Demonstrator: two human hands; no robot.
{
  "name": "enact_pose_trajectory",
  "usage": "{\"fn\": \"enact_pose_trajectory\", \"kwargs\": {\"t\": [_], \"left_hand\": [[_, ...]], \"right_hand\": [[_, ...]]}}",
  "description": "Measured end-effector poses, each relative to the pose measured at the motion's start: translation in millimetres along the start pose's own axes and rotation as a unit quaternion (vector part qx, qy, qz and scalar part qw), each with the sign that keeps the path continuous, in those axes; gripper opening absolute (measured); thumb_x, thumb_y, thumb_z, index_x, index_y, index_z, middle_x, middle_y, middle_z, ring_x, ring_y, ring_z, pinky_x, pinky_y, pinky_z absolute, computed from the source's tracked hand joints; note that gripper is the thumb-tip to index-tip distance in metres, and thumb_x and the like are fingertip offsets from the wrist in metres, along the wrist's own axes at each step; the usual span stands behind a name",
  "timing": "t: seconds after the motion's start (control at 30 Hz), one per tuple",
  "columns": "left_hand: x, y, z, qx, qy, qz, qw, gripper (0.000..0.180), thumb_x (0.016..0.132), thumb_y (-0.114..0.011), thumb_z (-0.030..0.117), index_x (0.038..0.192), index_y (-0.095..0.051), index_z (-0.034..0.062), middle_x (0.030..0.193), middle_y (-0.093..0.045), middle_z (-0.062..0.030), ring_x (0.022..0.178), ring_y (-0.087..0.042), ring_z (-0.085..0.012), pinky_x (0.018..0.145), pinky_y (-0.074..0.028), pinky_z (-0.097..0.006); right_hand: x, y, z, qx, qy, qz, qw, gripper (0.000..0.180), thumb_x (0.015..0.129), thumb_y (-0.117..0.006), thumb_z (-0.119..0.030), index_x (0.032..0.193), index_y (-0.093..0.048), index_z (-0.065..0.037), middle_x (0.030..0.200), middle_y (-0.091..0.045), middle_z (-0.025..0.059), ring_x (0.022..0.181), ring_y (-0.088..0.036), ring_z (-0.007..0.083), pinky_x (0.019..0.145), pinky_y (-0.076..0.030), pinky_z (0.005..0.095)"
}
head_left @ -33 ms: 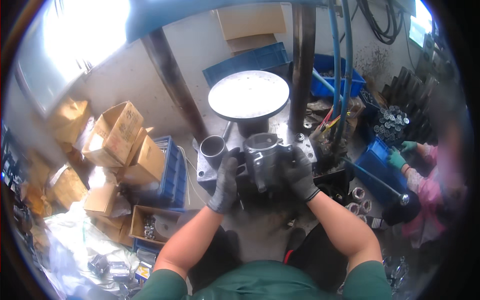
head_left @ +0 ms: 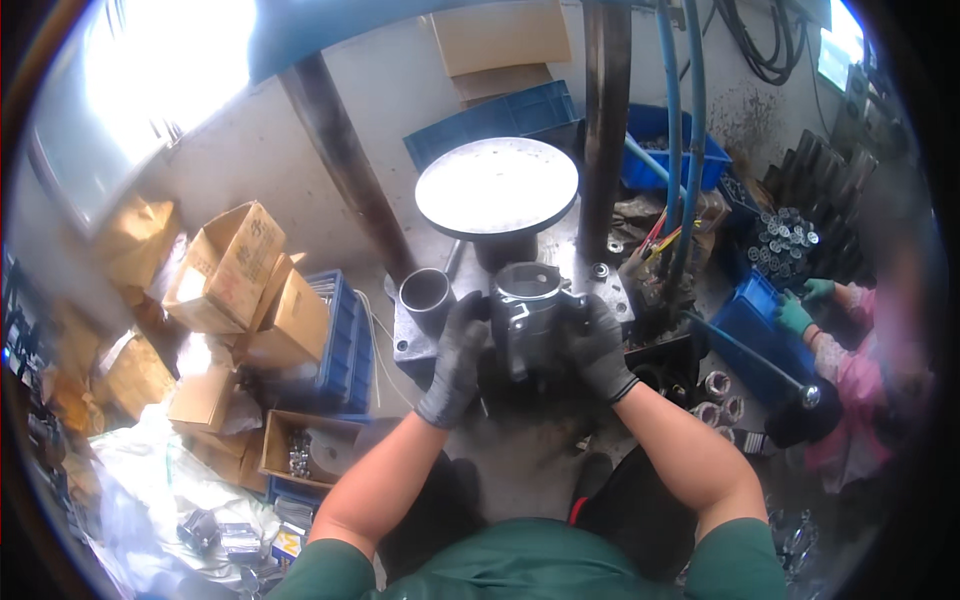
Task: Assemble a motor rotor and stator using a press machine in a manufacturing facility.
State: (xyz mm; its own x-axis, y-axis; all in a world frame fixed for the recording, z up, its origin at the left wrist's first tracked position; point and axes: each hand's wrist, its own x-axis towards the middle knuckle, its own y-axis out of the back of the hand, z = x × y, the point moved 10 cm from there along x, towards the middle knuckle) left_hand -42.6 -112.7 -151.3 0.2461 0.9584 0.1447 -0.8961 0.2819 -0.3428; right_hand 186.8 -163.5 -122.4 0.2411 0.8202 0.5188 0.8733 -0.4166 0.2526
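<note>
Nearside of round silver metal plate [head_left: 497, 187], black metal cylinder [head_left: 533, 335] has barely shifted, handling continuing between grey-gloved left hand [head_left: 456, 358] and grey-gloved right hand [head_left: 603, 352], finger closure unclear.

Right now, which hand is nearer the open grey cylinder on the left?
Left. Left hand is just right of the grey cylinder; right hand is farther right, past the dark housing.

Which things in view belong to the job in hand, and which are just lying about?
Apparently in use:
dark metal housing, between left hand and right hand
round metal plate

Probably lying about:
open cardboard box
white sheeting
</note>
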Motion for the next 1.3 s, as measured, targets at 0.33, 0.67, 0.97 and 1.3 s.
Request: {"fn": "enact_pose_trajectory", "kwargs": {"t": [0.33, 0.67, 0.97, 1.3], "left_hand": [[5, 18, 39, 0.239, -0.175, 0.067, 0.953, 0.062, 0.101, -0.064, 0.003, 0.159, -0.04, 0.0075, 0.148, -0.051, -0.0131, 0.133, -0.053, -0.0245, 0.112, -0.047, -0.035], [-21, -44, 68, 0.465, -0.358, 0.01, 0.81, 0.049, 0.103, -0.063, 0.014, 0.15, -0.051, 0.0054, 0.155, -0.047, -0.0149, 0.144, -0.047, -0.0282, 0.121, -0.038, -0.043], [-1, -8, 45, 0.325, -0.263, 0.049, 0.907, 0.037, 0.108, -0.056, 0.005, 0.145, -0.057, 0.0039, 0.153, -0.053, -0.0109, 0.139, -0.052, -0.0224, 0.119, -0.04, -0.039], [-48, -49, 100, 0.525, -0.464, 0.092, 0.707, 0.045, 0.105, -0.061, 0.008, 0.147, -0.049, 0.0008, 0.152, -0.048, -0.0188, 0.14, -0.051, -0.0322, 0.118, -0.042, -0.045]], "right_hand": [[-43, -53, -42, -0.046, 0.04, -0.345, 0.937, 0.056, 0.088, -0.077, -0.015, 0.14, -0.059, -0.008, 0.126, -0.064, 0.0167, 0.114, -0.066, 0.0331, 0.097, -0.055, 0.0426], [-53, 131, -4, -0.21, -0.061, -0.317, 0.923, 0.031, 0.093, -0.073, -0.025, 0.115, -0.073, -0.004, 0.111, -0.071, 0.0177, 0.104, -0.07, 0.035, 0.092, -0.055, 0.044], [-271, 350, 239, -0.396, -0.423, -0.13, 0.805, 0.04, 0.09, -0.076, -0.031, 0.116, -0.073, -0.001, 0.108, -0.076, 0.0204, 0.101, -0.074, 0.0338, 0.091, -0.056, 0.0417], [-306, 282, 263, -0.518, -0.436, 0.007, 0.736, 0.076, 0.081, -0.077, -0.041, 0.142, -0.054, -0.003, 0.134, -0.062, 0.0265, 0.119, -0.066, 0.0421, 0.101, -0.054, 0.0493]]}}
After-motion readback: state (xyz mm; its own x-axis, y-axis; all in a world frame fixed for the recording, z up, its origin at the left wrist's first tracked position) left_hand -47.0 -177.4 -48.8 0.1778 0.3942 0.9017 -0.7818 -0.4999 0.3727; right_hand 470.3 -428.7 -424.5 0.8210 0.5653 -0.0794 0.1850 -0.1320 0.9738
